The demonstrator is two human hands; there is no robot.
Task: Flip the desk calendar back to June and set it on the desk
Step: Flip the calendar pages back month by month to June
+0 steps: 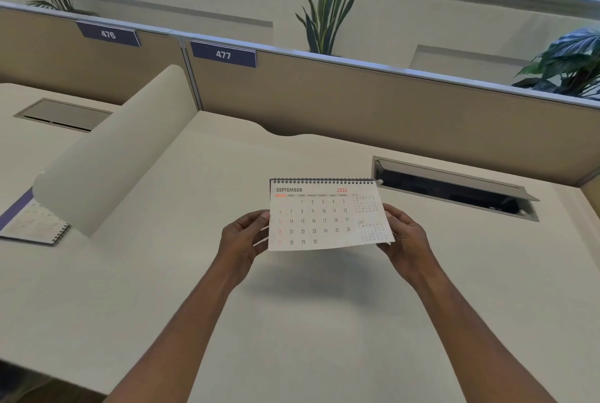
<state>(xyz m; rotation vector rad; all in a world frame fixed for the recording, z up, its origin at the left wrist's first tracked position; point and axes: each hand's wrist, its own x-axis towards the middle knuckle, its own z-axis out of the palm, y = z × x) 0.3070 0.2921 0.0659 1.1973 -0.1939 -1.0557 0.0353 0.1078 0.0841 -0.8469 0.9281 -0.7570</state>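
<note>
The big pale desk (162,289) fills most of the view, and it is where the calendar has to end up. At the back stands a tan wall (357,104) that splits this desk from the next row. A white curved board (120,149) splits it from the desk on the left. A metal flap (454,180) in the desk top is propped open, most likely for wires, but it is too dark inside to see any. The desk calendar (319,217) is not on the desk. It is up in the air above the middle of the desk, and its shadow (311,272) lies under it. The left hand (243,237) pinches its left edge and the right hand (404,237) pinches its right edge. I think two hands keep the page flat and turned up so the person can read it. The black wire rings (324,181) are at the top, so the pages can swing over them. The page says September, so it looks like three pages must go back to reach June. The left thumb (261,216) lies on the front, and the rest of each hand goes behind the pages, so much of each grip is hidden. The back of the calendar and its stand are hidden too. The small months at the side are too tiny to read. Another ring book (32,224) on the far left is half hidden by the white board and cut off by the edge.
</note>
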